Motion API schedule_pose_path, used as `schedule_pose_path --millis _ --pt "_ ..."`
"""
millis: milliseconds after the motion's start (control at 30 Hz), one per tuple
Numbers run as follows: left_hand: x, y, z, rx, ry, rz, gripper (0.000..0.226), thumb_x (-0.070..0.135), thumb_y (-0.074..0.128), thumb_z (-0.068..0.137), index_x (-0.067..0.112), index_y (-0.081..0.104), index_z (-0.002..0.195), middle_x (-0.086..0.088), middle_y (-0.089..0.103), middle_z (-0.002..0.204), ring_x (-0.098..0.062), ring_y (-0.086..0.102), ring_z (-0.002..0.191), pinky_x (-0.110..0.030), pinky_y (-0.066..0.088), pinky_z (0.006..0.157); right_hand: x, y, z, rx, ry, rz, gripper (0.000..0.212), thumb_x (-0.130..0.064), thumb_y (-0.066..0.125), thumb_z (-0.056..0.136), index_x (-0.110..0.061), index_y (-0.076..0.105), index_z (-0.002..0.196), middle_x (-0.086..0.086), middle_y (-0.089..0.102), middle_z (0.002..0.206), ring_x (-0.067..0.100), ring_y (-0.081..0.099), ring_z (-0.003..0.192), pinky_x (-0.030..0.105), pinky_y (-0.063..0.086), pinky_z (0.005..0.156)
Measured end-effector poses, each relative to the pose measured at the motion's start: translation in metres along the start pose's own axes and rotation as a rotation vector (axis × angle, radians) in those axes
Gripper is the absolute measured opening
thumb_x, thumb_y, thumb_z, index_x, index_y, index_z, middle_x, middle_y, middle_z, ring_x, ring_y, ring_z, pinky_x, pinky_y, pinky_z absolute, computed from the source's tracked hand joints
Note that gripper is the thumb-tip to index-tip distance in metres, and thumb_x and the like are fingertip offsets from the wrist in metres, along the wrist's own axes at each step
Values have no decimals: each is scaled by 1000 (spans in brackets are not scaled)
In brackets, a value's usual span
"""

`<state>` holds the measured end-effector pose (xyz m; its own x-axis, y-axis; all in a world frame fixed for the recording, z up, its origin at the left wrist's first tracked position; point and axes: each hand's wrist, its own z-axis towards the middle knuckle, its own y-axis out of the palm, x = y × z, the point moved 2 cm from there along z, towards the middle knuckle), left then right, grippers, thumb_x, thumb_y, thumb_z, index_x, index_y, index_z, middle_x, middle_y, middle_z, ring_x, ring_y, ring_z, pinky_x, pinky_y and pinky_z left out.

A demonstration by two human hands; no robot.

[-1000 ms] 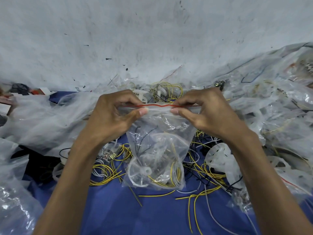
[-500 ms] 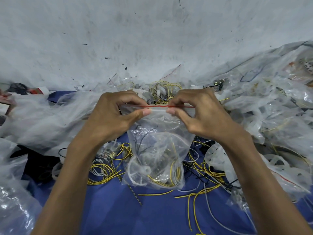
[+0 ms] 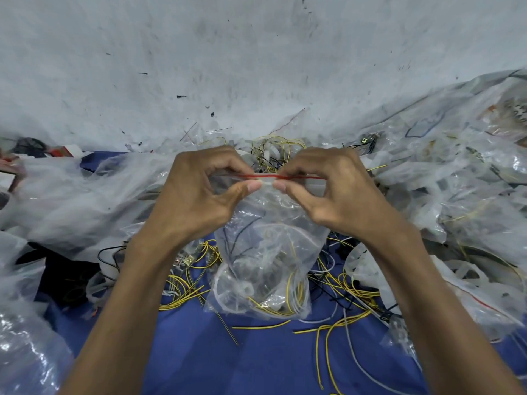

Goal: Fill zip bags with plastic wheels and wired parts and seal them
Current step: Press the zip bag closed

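Observation:
A clear zip bag (image 3: 265, 252) hangs in the middle of the view above the blue surface. Inside it lie a white plastic wheel (image 3: 232, 292) and yellow and black wired parts. A red zip strip (image 3: 263, 176) runs along the bag's top edge. My left hand (image 3: 199, 192) pinches the strip between thumb and fingers at its left part. My right hand (image 3: 328, 192) pinches it just to the right, the two thumbs almost touching at the strip's middle.
Loose yellow wires (image 3: 336, 329) and white wheels (image 3: 362, 266) lie on the blue surface (image 3: 199, 360) under the bag. Heaps of clear plastic bags (image 3: 470, 195) pile up on the right and on the left (image 3: 71, 201). A grey wall (image 3: 256, 67) stands behind.
My right hand has slid left along the red zip strip toward my left thumb; the two thumbs are now nearly together. The bag still hangs in place.

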<state>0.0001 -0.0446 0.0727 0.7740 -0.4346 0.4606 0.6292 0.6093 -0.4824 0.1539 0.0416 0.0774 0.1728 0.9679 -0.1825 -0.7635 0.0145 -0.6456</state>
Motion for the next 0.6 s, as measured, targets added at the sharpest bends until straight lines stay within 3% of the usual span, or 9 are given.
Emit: schedule_pose_path --millis 167,333,500,600 --pt "3 3 0 21 28 -22 6 18 70 75 16 65 73 6 62 70 0 55 63 -15 42 60 -6 6 1 0 -62 21 8 -12 65 82 -5 67 77 -1 61 68 13 51 63 35 44 60" --pt "3 3 2 55 -86 -46 14 13 75 77 25 67 74 10 66 74 -4 63 67 -27 50 64 -4 4 3 43 -34 18 13 -20 62 84 -11 70 82 0 67 74 19 60 68 39 48 63" --pt "4 4 4 -62 -82 28 19 6 69 81 25 65 78 10 67 77 0 62 74 -17 48 68 -3 13 1 28 -15 -37 16 -20 59 84 -8 70 82 3 66 74 26 60 69 42 48 61" --pt "8 5 4 -22 -53 24 25 6 69 82 30 63 75 19 67 70 0 64 68 -13 47 59 -1 11 1 108 -31 -40 13 -16 61 85 -8 69 78 2 65 68 25 59 63 39 47 58"
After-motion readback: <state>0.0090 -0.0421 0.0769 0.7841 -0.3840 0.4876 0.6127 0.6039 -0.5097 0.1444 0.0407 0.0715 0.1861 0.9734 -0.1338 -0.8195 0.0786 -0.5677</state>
